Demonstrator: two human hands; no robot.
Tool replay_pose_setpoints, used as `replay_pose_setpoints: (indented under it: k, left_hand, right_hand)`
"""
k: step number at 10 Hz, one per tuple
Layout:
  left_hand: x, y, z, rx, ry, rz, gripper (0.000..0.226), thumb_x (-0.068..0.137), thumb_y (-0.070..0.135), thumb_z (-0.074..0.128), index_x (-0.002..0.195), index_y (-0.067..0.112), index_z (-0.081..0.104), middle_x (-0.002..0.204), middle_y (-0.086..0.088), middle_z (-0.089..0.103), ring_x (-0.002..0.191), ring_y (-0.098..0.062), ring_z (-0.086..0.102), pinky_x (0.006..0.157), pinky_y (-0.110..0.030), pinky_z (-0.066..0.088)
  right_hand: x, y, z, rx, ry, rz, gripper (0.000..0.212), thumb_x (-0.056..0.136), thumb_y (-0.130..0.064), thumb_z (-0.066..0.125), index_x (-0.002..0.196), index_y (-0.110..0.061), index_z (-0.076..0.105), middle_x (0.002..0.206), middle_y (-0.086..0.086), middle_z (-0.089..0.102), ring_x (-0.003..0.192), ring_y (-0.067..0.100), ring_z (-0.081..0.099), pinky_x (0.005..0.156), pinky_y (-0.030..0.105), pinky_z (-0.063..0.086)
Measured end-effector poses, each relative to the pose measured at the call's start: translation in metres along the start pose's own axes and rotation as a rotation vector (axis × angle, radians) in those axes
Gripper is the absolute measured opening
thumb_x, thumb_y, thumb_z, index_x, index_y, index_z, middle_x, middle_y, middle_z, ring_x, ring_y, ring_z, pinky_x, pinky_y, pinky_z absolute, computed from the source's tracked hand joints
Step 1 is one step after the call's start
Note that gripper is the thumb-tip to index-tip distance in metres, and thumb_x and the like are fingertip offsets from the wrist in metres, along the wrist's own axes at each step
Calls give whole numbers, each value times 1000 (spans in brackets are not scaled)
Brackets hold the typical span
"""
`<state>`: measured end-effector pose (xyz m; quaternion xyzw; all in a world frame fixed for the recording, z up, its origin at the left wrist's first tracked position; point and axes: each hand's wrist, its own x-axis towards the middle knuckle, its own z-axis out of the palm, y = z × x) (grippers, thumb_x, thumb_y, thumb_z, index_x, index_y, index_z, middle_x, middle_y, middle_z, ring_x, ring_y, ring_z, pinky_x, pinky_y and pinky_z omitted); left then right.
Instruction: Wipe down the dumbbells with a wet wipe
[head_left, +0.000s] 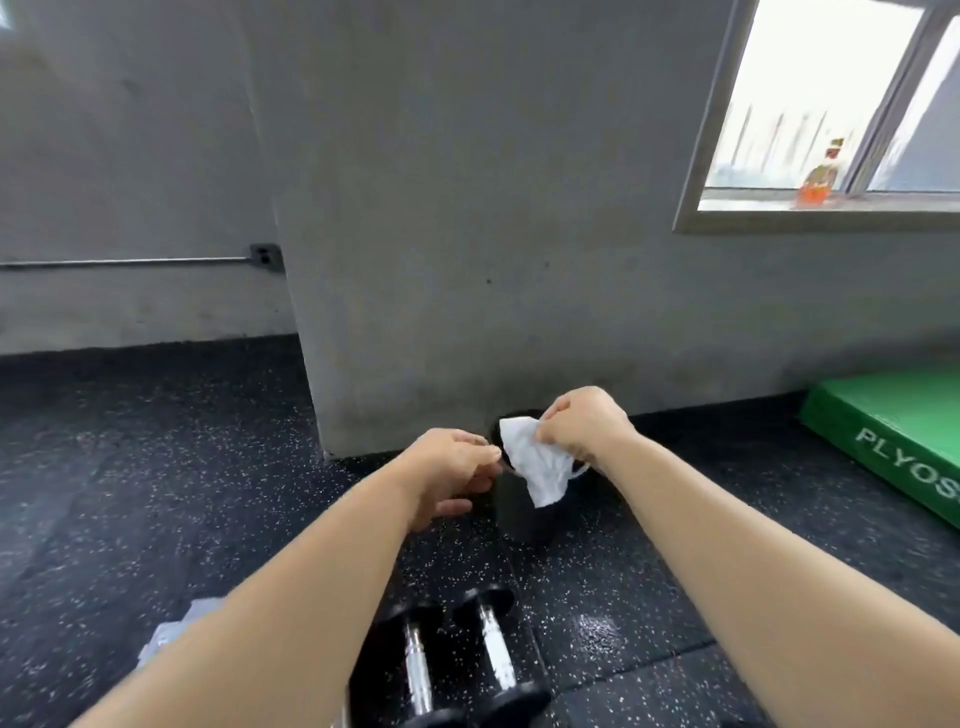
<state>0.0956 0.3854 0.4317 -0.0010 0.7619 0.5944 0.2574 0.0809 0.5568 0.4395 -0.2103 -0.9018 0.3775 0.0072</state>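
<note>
White wipe (537, 462) hangs pinched in the right hand (579, 426) over a bin (524, 519); left hand (449, 467) loosely curled at its edge, hold unclear; dumbbells (457, 660) lie on the floor (156, 467) nearer the body, handles pointing away, closer to the left arm.

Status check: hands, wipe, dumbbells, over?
Right hand pinches wipe over bin. Left hand at its edge, grip unclear. Dumbbells on floor, untouched. Nothing blocking them.
</note>
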Motion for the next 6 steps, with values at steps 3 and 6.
replay_pose_setpoints:
  k: [3, 6]
  left_hand:
    - [101, 17, 10, 5, 49, 40, 25, 97, 22, 54, 121, 17, 59, 111, -2, 70, 94, -16, 56, 83, -32, 43]
    - [227, 4, 37, -10, 104, 26, 16, 98, 21, 52, 111, 19, 59, 119, -9, 67, 94, -16, 55, 61, -20, 40]
  right_hand:
    - [108, 5, 35, 185, 29, 117, 8, 78, -13, 65, 86, -10, 66, 92, 11, 71, 74, 24, 59, 77, 34, 55]
    - [221, 48, 78, -294, 212, -95, 25, 91, -20, 52, 114, -18, 61, 108, 6, 65, 102, 28, 61, 78, 32, 44]
